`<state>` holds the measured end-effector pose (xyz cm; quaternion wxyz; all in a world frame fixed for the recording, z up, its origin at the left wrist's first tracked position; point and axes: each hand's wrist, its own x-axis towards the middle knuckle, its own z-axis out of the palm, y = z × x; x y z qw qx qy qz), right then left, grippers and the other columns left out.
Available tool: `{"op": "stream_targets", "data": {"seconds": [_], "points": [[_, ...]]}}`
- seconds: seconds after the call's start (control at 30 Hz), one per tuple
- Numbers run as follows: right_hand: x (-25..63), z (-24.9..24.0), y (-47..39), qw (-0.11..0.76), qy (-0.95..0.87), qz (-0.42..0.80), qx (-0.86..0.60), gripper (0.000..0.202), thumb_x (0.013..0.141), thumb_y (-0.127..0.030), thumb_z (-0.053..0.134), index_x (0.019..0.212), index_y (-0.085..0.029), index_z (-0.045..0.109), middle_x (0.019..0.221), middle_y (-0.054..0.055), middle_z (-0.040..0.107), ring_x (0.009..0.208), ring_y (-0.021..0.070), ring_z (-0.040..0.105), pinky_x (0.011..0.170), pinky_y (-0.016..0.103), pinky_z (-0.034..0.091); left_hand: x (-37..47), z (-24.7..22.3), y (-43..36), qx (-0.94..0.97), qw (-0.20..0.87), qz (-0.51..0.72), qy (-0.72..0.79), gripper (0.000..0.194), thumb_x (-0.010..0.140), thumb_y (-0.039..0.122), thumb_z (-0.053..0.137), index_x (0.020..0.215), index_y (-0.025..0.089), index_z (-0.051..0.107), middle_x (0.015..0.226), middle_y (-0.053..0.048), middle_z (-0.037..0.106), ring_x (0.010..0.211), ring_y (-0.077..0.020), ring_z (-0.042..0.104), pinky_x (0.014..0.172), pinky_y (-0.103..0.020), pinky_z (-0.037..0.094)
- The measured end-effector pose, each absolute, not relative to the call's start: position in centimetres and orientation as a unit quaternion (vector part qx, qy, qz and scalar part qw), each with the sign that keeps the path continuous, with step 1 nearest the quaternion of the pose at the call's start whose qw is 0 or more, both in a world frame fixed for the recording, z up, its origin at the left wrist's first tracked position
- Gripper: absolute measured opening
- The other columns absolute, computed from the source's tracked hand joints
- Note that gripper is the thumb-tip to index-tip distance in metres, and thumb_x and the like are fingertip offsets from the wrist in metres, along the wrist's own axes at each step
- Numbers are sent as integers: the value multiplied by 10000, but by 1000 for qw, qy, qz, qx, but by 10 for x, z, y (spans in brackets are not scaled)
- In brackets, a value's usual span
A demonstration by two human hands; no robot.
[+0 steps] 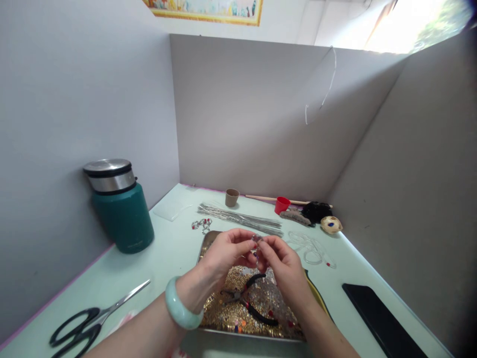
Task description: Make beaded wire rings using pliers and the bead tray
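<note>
Beneath your fingers, the pale green counter (175,248) carries a metal tray (205,242) heaped with gold beads (227,311), and black-handled pliers (250,303) lie on the heap just below your hands. Well off to the left of your fingers stands a teal flask (121,206) with a steel lid, and nearer you on that side lie black-handled scissors (89,318). Beyond your fingers a bundle of straight wires (240,219) rests on the counter. Your left hand (227,253), a pale bangle (179,308) on its wrist, and your right hand (285,263) meet above the tray, thumbs and forefingers pinched together on a small beaded piece (256,239), clear and silvery with red specks; its shape is too small to make out.
</note>
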<state>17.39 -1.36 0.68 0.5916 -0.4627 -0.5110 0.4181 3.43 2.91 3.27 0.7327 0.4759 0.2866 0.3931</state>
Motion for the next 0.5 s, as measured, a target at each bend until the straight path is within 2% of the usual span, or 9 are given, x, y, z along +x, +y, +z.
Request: {"op": "stream_targets", "data": {"seconds": [0.17,0.4,0.5], "points": [[176,5,-12,607,-506,410,-455,200,840,-380,606,923,-202,573,657,-37,555,550,107,505,513,227,414,34,36,28,467,744,389,278,180,726,207,702,871,113,654,663,-29,613,547,-103,564,612,-282,492],[178,4,-10,601,-487,460,-437,223,824,-409,616,849,-190,584,616,-36,561,518,104,499,502,225,409,34,36,28,451,764,372,274,191,796,284,637,862,105,636,640,-36,602,545,-109,566,603,-279,492],[177,4,-10,598,-482,463,-442,237,826,-421,610,829,-186,583,613,-32,564,509,103,489,501,225,399,33,36,28,454,759,369,286,192,781,264,652,887,104,636,665,-35,606,546,-104,560,596,-274,487]]}}
